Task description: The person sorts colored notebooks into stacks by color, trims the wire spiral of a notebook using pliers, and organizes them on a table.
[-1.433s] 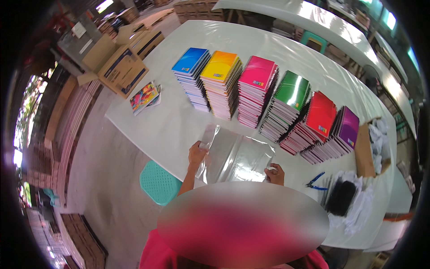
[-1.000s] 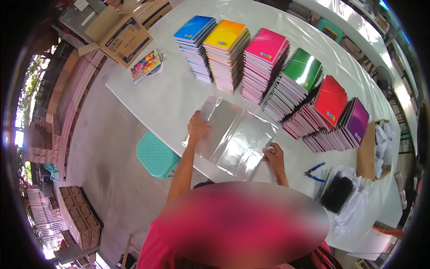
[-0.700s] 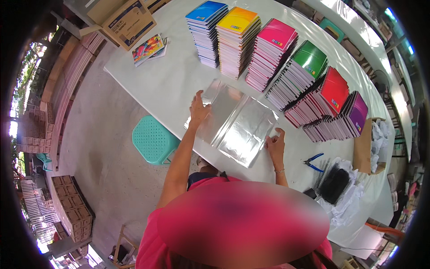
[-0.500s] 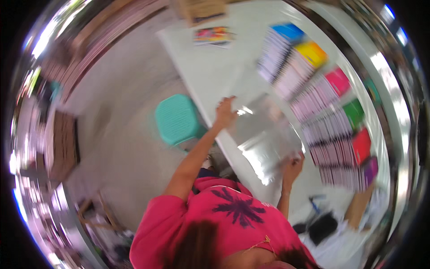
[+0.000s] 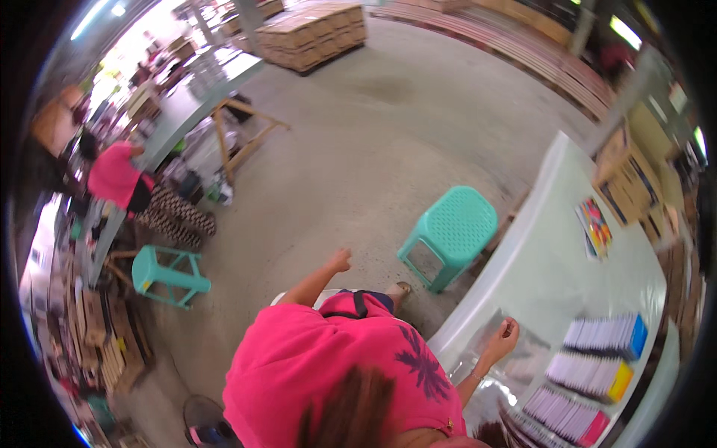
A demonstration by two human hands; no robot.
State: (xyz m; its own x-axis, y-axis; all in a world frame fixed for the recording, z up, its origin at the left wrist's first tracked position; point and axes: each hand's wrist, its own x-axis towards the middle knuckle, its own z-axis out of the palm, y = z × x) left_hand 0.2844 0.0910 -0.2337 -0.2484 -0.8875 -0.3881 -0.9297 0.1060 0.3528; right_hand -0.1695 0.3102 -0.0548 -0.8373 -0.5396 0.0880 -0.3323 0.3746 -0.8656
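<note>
My left hand (image 5: 340, 260) is held out over the floor, away from the table, its fingers curled in and nothing visible in them. Over the table (image 5: 478, 299), my right hand (image 5: 502, 340) is loosely bent with a gap between thumb and fingers, and I see nothing held. Beneath and beside it lies clear, shiny plastic (image 5: 529, 360), partly hidden by my arm and hair. To its right stand rows of spiral notebooks with blue (image 5: 637, 336), yellow (image 5: 619, 381) and pink (image 5: 595, 428) covers showing at the ends.
A teal stool (image 5: 457, 228) stands by the table's left edge. Farther along the table are colourful printed papers (image 5: 595, 226) and a cardboard box (image 5: 626, 178). Another teal stool (image 5: 168, 275) and a person in pink (image 5: 116, 175) are at the left. Stacked cartons (image 5: 314, 33) stand far back.
My view has swung left, bringing the floor, second stool and other person into sight. My left hand has left the plastic and moved off the table. My right hand stays by the plastic.
</note>
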